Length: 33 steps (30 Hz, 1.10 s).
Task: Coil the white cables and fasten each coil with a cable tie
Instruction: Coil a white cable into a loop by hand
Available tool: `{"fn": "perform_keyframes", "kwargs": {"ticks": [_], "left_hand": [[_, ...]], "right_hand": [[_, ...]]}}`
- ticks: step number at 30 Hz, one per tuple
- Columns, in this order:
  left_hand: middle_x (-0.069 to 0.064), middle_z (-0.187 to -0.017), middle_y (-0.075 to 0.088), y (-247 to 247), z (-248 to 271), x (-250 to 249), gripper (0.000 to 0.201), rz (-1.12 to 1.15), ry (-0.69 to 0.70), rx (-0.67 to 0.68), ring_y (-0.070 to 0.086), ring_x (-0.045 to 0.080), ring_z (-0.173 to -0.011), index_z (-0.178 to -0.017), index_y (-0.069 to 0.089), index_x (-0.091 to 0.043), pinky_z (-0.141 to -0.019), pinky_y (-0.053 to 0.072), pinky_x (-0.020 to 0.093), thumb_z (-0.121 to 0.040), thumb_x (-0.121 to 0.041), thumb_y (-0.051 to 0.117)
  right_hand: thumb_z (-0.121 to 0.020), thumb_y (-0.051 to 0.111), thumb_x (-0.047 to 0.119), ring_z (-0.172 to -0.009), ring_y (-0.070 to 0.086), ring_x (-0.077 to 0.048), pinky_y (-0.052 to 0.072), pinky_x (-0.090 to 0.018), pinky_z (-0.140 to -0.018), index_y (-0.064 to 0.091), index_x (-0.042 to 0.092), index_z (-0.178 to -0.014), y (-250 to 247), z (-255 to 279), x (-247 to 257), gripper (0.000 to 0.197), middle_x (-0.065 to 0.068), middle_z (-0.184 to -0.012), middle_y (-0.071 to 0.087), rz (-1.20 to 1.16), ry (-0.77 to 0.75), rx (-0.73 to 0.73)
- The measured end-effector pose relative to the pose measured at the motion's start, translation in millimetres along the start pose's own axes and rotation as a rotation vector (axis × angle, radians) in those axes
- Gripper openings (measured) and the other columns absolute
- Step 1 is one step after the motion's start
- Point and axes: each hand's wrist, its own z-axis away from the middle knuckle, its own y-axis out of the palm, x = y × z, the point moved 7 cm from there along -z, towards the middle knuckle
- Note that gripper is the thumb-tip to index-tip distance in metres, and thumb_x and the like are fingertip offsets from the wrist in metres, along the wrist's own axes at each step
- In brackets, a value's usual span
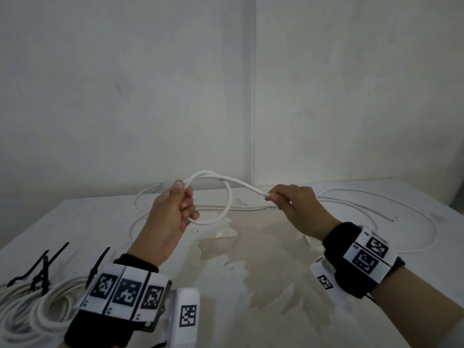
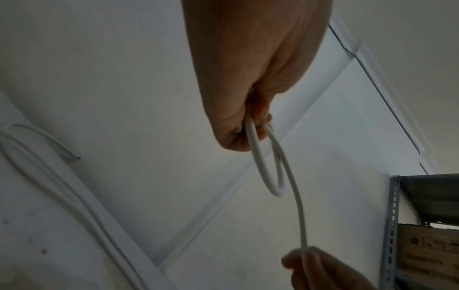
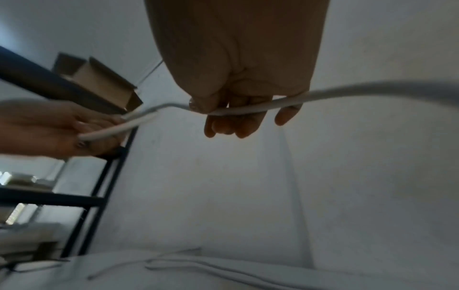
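My left hand [image 1: 182,197] is raised above the table and grips a small loop of white cable [image 1: 227,194]; its fingers curl round the loop's two strands [image 2: 261,157]. From the loop the cable runs right to my right hand [image 1: 278,197], which pinches it between thumb and fingers [image 3: 231,111]. The rest of this cable [image 1: 411,214] trails in wide curves over the table's right side. Another loose white cable [image 1: 140,197] lies behind my left hand. Coiled white cables [image 1: 32,307] fastened with black cable ties [image 1: 44,270] lie at the near left.
The white table [image 1: 251,272] has a worn, stained patch in the middle and meets a white wall behind. A metal shelf rack [image 2: 395,225] with a cardboard box [image 2: 429,255] stands to one side. Another dark shelf frame [image 3: 99,186] shows in the right wrist view.
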Motion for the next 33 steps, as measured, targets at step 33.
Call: {"fn": "perform_keyframes", "kwargs": {"ticks": [33], "left_hand": [[0.000,-0.061,0.032,-35.3,-12.9,-18.9,0.036,-0.204,0.272,-0.330,0.035,0.002,-0.039,-0.069,0.042,-0.017,-0.058,0.035,0.021,-0.101,-0.022,0.027]], "right_hand": [[-0.096,0.037,0.005,-0.099,0.055,-0.029,0.037,-0.030,-0.082,0.058,0.005,-0.111,55.5,-12.0,16.6,0.026,-0.014,-0.108,0.063,0.129,0.007,0.257]]}}
